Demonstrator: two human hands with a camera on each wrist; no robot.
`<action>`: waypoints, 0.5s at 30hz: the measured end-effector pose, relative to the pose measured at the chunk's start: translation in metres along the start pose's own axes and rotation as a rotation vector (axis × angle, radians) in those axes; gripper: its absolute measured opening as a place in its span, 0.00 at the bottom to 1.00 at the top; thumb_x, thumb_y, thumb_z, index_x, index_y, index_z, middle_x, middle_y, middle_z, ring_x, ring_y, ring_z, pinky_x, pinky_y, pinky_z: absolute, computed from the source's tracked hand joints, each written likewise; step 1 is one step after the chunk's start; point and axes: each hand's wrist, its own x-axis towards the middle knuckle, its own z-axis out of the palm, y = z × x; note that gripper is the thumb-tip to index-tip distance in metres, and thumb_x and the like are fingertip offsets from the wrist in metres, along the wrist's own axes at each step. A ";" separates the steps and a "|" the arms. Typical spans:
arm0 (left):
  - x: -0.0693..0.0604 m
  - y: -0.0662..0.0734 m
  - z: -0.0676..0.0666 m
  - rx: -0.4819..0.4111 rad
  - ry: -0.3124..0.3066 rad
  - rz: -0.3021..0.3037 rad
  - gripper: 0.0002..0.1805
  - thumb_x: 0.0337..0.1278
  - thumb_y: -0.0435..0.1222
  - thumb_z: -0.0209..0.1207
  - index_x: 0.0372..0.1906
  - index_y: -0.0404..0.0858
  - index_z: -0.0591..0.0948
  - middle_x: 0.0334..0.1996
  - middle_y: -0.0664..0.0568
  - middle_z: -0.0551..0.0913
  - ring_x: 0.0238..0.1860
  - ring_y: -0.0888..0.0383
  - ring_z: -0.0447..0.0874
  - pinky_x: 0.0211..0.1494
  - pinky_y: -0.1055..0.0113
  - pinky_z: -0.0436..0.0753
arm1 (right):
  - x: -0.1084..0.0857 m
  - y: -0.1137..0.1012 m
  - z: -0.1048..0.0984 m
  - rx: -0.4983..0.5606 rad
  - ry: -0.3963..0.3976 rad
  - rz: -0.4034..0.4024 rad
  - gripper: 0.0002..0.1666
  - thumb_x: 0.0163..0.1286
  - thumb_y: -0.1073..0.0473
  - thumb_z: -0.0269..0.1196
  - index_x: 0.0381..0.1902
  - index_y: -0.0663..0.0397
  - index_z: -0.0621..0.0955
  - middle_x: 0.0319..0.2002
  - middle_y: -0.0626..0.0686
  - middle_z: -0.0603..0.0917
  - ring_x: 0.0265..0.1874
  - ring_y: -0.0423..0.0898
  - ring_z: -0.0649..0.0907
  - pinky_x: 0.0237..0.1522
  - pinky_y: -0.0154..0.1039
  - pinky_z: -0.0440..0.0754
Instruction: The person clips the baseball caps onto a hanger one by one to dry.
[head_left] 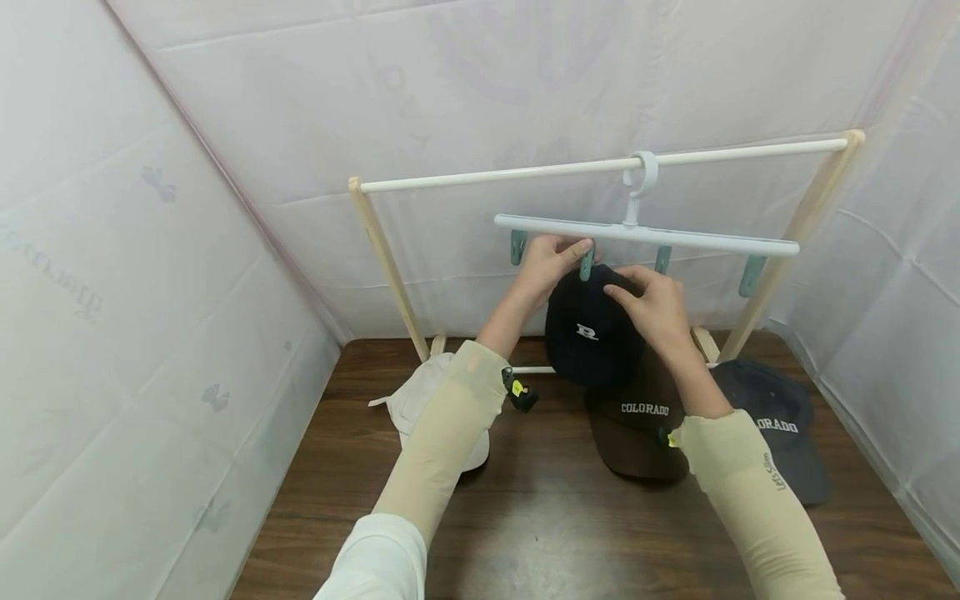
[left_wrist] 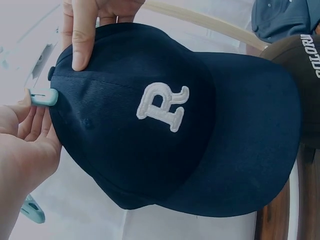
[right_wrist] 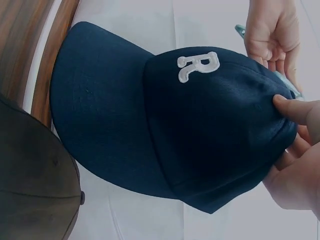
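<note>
A dark navy baseball cap [head_left: 592, 358] with a white letter R hangs brim down below a white clip hanger [head_left: 697, 240]. My left hand [head_left: 546, 265] pinches a green clip [head_left: 587, 262] on that hanger, at the top of the cap's crown. In the left wrist view the clip [left_wrist: 46, 97] meets the crown's edge beside the top button; whether it bites the fabric I cannot tell. My right hand [head_left: 662, 307] grips the crown from the other side, its thumb on the outside in the right wrist view, the other fingers partly hidden behind the cap [right_wrist: 210, 125].
The hanger hooks over the white rail [head_left: 487, 176] of a wooden-legged rack. More green clips hang from it, one at the far right [head_left: 752, 276]. On the brown table [head_left: 540, 517] lie a pale cap [head_left: 427, 396], a brown cap [head_left: 637, 442] and a dark grey cap [head_left: 787, 450].
</note>
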 end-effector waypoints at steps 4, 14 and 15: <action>0.000 -0.002 0.001 0.027 0.003 0.013 0.18 0.72 0.38 0.60 0.55 0.26 0.81 0.49 0.34 0.85 0.48 0.49 0.89 0.56 0.69 0.83 | 0.000 -0.001 0.002 0.004 0.011 0.012 0.14 0.67 0.61 0.71 0.48 0.64 0.87 0.48 0.64 0.88 0.52 0.61 0.85 0.54 0.58 0.81; 0.000 -0.004 0.008 0.062 -0.040 0.001 0.19 0.74 0.40 0.58 0.57 0.28 0.81 0.52 0.40 0.86 0.49 0.52 0.89 0.57 0.72 0.82 | -0.002 0.006 -0.001 0.017 0.026 0.021 0.13 0.67 0.62 0.71 0.47 0.62 0.87 0.47 0.63 0.88 0.52 0.60 0.85 0.54 0.57 0.81; 0.000 -0.004 0.008 0.062 -0.041 -0.003 0.19 0.74 0.40 0.58 0.58 0.28 0.81 0.52 0.41 0.85 0.49 0.52 0.89 0.57 0.72 0.81 | -0.002 0.007 -0.001 0.013 0.028 0.020 0.13 0.67 0.62 0.71 0.47 0.62 0.87 0.47 0.63 0.88 0.52 0.60 0.86 0.54 0.58 0.81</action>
